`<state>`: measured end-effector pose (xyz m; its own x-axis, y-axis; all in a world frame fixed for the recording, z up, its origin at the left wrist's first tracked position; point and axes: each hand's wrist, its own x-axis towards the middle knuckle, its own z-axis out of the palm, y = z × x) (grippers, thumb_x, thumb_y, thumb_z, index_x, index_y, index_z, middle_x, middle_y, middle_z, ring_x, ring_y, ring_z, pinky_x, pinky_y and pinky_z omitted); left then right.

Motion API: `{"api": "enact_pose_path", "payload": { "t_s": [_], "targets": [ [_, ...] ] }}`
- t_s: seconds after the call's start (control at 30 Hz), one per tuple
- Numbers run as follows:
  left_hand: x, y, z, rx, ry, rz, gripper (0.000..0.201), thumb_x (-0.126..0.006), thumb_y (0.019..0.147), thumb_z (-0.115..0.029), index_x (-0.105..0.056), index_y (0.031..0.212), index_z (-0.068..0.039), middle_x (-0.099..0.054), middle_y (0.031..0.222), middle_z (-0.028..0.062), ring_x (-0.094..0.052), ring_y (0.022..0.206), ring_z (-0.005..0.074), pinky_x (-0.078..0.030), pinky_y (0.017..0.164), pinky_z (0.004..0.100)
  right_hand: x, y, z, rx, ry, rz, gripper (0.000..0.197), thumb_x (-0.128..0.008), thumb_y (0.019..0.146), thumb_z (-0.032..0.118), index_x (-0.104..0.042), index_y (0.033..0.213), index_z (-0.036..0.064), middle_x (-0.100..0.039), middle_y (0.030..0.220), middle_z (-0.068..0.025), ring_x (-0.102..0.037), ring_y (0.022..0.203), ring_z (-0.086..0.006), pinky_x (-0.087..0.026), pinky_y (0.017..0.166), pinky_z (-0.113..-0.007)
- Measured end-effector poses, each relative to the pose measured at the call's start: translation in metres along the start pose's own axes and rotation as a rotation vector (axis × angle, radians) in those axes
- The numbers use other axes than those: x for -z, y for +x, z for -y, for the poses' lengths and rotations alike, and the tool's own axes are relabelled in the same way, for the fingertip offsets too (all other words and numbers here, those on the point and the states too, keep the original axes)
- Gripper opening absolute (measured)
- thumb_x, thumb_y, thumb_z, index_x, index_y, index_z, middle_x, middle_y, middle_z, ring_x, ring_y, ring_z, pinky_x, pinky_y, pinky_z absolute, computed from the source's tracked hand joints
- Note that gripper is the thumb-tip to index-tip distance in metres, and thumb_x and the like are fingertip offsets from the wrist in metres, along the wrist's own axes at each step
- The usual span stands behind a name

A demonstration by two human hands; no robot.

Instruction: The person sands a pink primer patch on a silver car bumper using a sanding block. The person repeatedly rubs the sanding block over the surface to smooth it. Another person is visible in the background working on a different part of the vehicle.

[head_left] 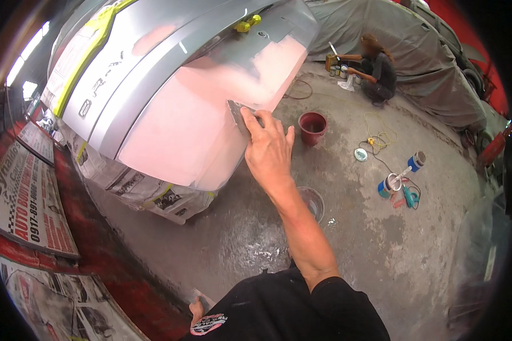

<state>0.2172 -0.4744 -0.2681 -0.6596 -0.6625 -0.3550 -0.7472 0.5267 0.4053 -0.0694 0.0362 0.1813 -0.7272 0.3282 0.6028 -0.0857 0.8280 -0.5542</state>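
My right hand reaches up to a silver car body panel. Its fingers press a flat dark grey piece with a straight edge against the panel; whether it is a spreader or sandpaper I cannot tell. A broad pale pink patch covers the panel's lower corner around it. Low on the left, my left hand hangs beside my black shirt. A small greyish-white flat thing shows at its fingers, too small to name.
Masking paper covers the car's lower edge. A dark red bucket and a clear tub stand on the wet concrete floor. Rightward are blue cans, a teal power tool and cords. A co-worker crouches by a covered car.
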Motion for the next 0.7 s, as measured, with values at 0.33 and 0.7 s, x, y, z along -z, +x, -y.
{"api": "enact_pose_path", "payload": {
  "t_s": [0.33,0.7],
  "targets": [
    [0.028,-0.033,-0.027,0.117,-0.075,0.114,0.064,-0.066,0.095,-0.042,-0.063,0.111,0.020,-0.071,0.105,0.0276,-0.068,0.096,0.0297,-0.052,0.083,0.0428,0.007,-0.064,0.076,0.064,-0.015,0.069,0.066,-0.061,0.076,-0.001,-0.054,0.140,0.0082,-0.055,0.120,-0.0150,-0.056,0.109,-0.0344,-0.038,0.100,-0.059],
    [0.053,-0.030,-0.004,0.103,-0.255,0.124,0.054,-0.066,0.095,-0.039,-0.065,0.108,0.014,-0.070,0.099,0.0212,-0.065,0.086,0.0284,-0.052,0.077,0.0442,-0.006,-0.161,0.110,0.104,-0.057,0.211,0.062,-0.055,0.087,0.004,-0.044,0.148,0.0019,-0.054,0.129,-0.0199,-0.055,0.113,-0.0367,-0.039,0.101,-0.059]
  ]
}}
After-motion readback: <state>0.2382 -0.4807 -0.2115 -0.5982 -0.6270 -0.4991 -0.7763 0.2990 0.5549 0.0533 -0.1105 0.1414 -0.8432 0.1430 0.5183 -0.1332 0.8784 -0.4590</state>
